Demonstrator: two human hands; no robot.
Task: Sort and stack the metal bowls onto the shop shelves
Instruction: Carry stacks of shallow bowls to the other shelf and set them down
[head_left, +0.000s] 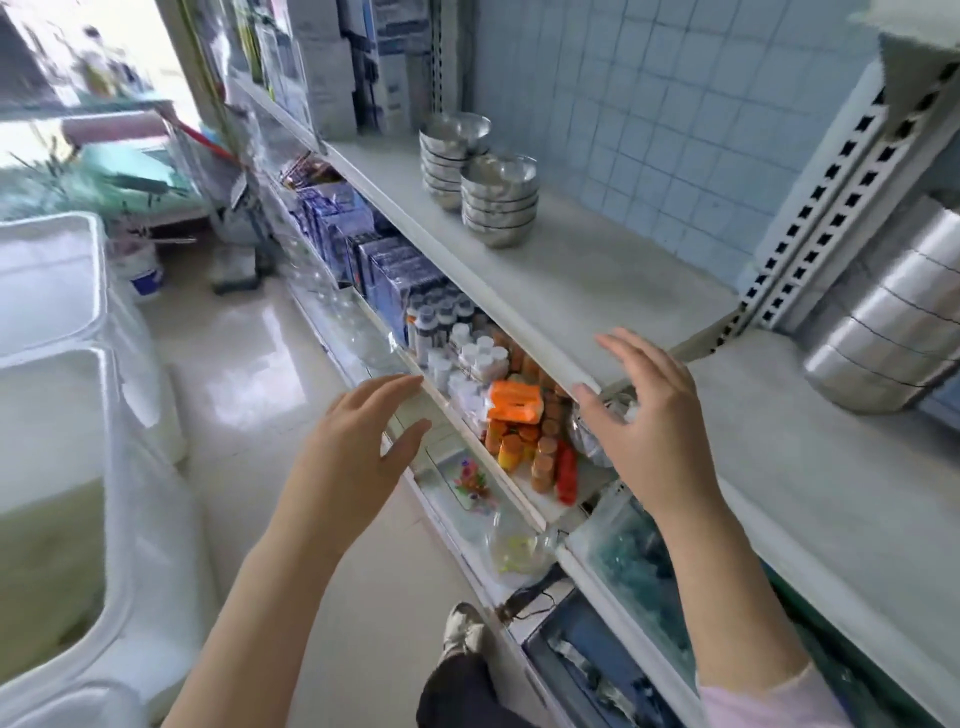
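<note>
Both our grips are spread and empty: left hand (358, 441) and right hand (641, 415) at the pale grey shelf (597, 280) edge. We should fetch more bowls and nest them squarely by size on the two shiny steel bowl stacks (498, 200).

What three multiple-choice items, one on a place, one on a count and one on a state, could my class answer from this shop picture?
1. Where do the two upright bowl stacks stand?
A. On the floor
B. On the top shelf by the tiled wall
C. In the white tub

2. How many upright bowl stacks stand there?
A. Two
B. Four
C. Six

3. What are the hands doing?
A. Both carry bowls
B. One grips a bottle
C. Both are open and empty

Answers: 1 B, the near bowl stack and far bowl stack rest on the top shelf; 2 A, only those two show; 3 C, the left hand and right hand have spread fingers holding nothing.
</note>
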